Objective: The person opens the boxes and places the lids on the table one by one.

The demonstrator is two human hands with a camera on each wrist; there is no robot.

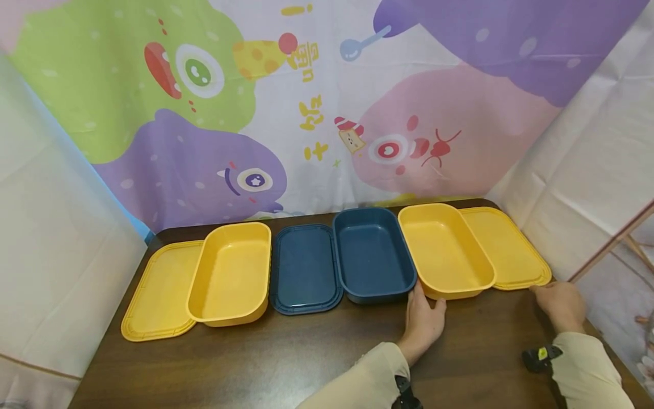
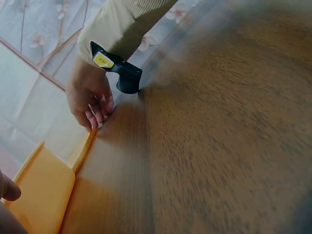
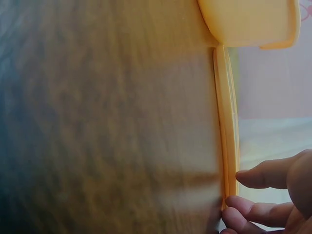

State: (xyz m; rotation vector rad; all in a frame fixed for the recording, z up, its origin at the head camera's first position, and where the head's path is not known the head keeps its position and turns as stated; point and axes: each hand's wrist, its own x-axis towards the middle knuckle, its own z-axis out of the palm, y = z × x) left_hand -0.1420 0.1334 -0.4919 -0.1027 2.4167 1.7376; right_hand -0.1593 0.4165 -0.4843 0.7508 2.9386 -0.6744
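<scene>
My left hand (image 1: 425, 322) reaches to the near end of the right yellow box (image 1: 444, 250), fingers at its corner beside the blue box (image 1: 375, 255). The thumb stands off to the right along the box's front wall; some fingers are hidden between the two boxes. In the left wrist view, a fingertip shows before the yellow box (image 2: 46, 187). My right hand (image 1: 561, 304) pinches the near right corner of the right yellow lid (image 1: 506, 247). Seen from the right wrist, the thumb (image 3: 263, 174) is at the edge of the lid (image 3: 226, 122), other fingers just below.
Left of the blue box lie a blue lid (image 1: 306, 270), another yellow box (image 1: 232, 272) and another yellow lid (image 1: 166, 289), all in one row on the brown wooden table (image 1: 245, 363). A cartoon-printed curtain (image 1: 317, 187) hangs behind; pale cloth flanks both sides.
</scene>
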